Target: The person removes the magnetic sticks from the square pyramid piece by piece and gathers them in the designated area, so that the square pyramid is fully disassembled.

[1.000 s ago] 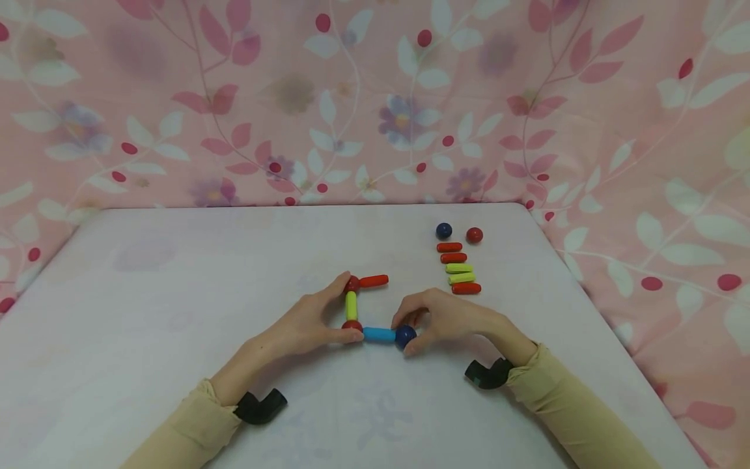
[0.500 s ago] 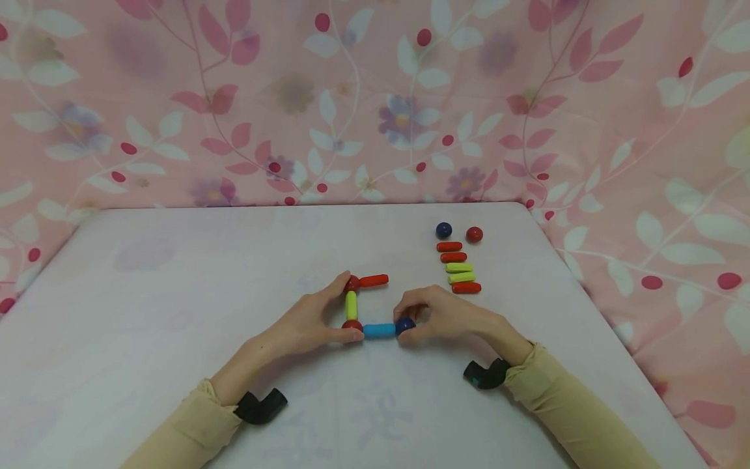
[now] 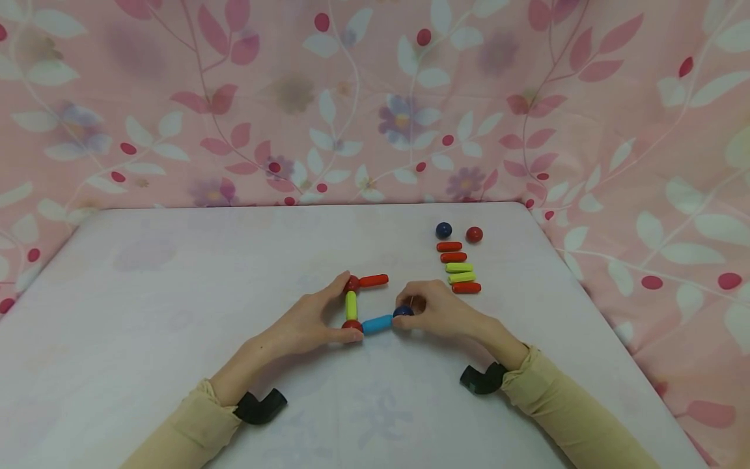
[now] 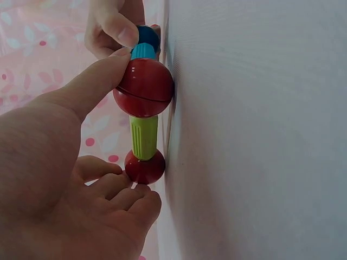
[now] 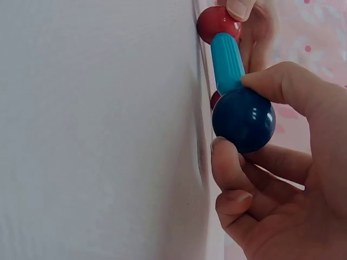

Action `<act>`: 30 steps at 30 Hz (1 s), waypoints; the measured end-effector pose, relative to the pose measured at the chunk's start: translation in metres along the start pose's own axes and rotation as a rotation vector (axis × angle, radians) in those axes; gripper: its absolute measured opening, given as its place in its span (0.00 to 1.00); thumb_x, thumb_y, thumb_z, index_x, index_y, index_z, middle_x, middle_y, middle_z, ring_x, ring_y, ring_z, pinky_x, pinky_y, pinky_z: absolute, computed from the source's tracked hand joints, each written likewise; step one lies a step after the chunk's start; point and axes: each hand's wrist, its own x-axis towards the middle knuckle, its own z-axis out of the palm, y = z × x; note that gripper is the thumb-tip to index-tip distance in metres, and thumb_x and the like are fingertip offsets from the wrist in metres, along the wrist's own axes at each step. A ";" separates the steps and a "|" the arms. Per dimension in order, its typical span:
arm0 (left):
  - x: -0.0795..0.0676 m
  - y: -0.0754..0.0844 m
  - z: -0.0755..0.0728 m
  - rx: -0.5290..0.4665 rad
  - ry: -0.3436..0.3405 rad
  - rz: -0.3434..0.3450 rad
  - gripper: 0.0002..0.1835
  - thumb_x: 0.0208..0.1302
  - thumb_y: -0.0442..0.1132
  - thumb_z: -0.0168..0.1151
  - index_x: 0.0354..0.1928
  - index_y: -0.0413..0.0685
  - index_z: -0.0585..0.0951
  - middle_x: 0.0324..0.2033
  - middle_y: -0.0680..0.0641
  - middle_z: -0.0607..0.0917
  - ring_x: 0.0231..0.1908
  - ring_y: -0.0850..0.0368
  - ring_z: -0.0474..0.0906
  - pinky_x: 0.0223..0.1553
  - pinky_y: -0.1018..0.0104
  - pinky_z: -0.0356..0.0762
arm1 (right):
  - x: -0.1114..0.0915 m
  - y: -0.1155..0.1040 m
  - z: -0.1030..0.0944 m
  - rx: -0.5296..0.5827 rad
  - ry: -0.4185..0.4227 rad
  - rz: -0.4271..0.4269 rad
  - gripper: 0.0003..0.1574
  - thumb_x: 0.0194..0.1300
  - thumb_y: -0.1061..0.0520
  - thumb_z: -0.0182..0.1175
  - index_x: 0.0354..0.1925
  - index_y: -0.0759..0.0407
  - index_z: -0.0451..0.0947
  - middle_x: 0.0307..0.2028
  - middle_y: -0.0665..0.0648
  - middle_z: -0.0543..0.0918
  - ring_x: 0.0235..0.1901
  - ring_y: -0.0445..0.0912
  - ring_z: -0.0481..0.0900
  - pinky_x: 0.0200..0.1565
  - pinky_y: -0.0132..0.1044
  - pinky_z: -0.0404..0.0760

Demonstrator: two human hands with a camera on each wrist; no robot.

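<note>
A joined chain of balls and rods lies mid-table. Its near red ball (image 4: 143,89) connects by a yellow-green rod (image 3: 351,306) to a far red ball (image 4: 145,167), from which a red rod (image 3: 373,281) points right. A light blue rod (image 5: 226,59) runs from the near red ball to a dark blue ball (image 5: 244,120). My left hand (image 3: 307,322) grips the chain between thumb and fingers, thumb at the near red ball and fingertips at the far one. With thumb and curled fingers, my right hand (image 3: 441,309) holds the dark blue ball.
Back right on the white table (image 3: 176,273) lie a loose dark blue ball (image 3: 443,230) and a loose red ball (image 3: 474,234). Below them are red rods (image 3: 449,247) and yellow-green rods (image 3: 459,268) in a column. A pink floral cloth (image 3: 375,98) hangs behind.
My right hand has moved slightly away from the table's near edge with the dark blue ball, so the light blue rod now slants upward to the right. The left hand stays in place.
</note>
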 end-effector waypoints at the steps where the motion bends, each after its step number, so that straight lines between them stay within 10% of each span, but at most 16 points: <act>1: 0.000 0.000 0.000 0.002 0.001 0.000 0.60 0.52 0.61 0.75 0.80 0.57 0.50 0.78 0.52 0.57 0.77 0.48 0.50 0.72 0.40 0.58 | 0.000 0.000 0.000 -0.005 0.014 0.004 0.12 0.61 0.48 0.71 0.41 0.49 0.82 0.28 0.46 0.77 0.32 0.43 0.75 0.33 0.32 0.75; 30: -0.001 0.000 0.001 0.010 0.000 -0.003 0.60 0.51 0.63 0.74 0.80 0.57 0.50 0.78 0.52 0.57 0.77 0.47 0.50 0.71 0.40 0.60 | -0.002 0.010 -0.016 0.027 0.121 0.073 0.20 0.61 0.49 0.72 0.51 0.51 0.83 0.40 0.44 0.82 0.42 0.44 0.80 0.46 0.38 0.82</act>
